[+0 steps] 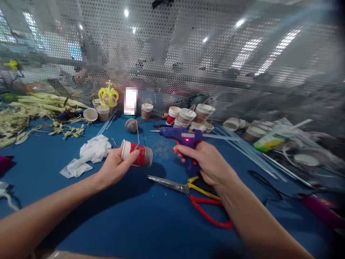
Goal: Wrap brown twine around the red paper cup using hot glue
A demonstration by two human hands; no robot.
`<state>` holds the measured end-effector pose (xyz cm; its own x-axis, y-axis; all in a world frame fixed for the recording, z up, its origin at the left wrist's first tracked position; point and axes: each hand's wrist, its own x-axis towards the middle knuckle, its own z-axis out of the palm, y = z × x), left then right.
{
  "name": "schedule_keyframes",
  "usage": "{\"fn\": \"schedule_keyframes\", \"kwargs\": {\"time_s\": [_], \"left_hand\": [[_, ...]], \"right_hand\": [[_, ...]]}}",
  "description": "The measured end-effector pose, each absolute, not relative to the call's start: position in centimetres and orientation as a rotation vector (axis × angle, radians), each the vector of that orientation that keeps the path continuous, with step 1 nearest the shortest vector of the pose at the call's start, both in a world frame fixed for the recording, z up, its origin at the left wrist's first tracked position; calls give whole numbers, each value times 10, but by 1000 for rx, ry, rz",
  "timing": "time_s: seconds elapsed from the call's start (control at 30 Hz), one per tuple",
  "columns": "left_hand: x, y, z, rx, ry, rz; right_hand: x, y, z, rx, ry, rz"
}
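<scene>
Head view: left hand [118, 167] grips cup [142, 156] sideways, likely so its yarn [148, 157] faces the glue gun [192, 135] in right hand's [208, 160] grip.

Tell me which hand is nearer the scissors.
Right. The right hand, gripping the glue gun, is by the handles of the scissors; the left hand, holding the red cup, is past the blade tips.

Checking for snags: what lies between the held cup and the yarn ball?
The head view shows a grey strand between cup and yarn ball, over blue tabletop.
</scene>
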<state>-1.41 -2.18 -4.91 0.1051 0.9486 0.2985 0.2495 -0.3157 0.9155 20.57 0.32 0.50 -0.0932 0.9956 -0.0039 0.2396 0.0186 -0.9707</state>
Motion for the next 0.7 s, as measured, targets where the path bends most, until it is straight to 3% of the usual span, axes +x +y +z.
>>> {"fn": "schedule_keyframes", "kwargs": {"time_s": [0.33,0.7], "left_hand": [[-16,-23,-41,1908,1253,1184],[-17,-26,-32,1884,1253,1120]], "right_hand": [[196,66,-39,-1781,-1521,1169],[196,75,-51,-1932,-1718,894]]}}
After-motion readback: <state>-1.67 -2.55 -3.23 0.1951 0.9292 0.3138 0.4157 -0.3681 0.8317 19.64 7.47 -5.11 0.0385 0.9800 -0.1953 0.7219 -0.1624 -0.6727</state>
